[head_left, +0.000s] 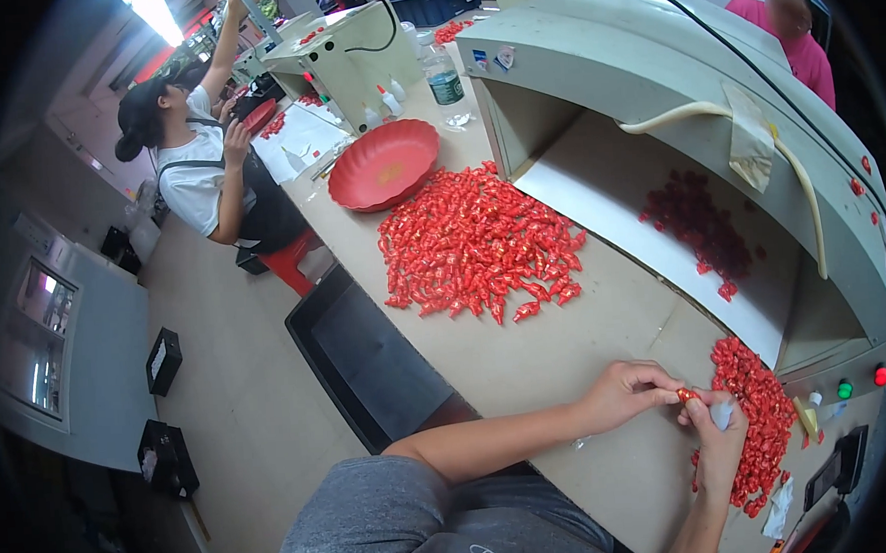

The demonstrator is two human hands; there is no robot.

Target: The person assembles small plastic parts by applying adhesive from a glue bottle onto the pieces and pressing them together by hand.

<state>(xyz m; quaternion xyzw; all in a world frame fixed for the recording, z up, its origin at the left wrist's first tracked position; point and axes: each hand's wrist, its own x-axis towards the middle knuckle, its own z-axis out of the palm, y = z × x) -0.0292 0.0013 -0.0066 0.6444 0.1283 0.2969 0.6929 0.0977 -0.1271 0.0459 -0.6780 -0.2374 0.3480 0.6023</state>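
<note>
Over the table's near right part, my two hands meet at a small glossy red piece with a gold fleck point(687, 395). My left hand point(629, 392) pinches it between thumb and fingertips. Closed fingers of my right hand point(715, 442) come against its other side. A pale whitish thing point(721, 415) shows in my right hand; its kind is hard to make out. Close beside that hand lies a pile of similar red pieces point(756, 410). Farther off, a larger heap of glossy red pieces with gold marks point(476, 235) is spread on the table.
A red scalloped dish point(385, 164) stands behind the larger heap, near a clear bottle point(442, 76). A curved grey-green machine point(591, 43) with an open bay holds more red pieces. A black bin point(367, 351) sits beside the table. One co-worker point(201, 159) is at left, another point(781, 33) behind the machine.
</note>
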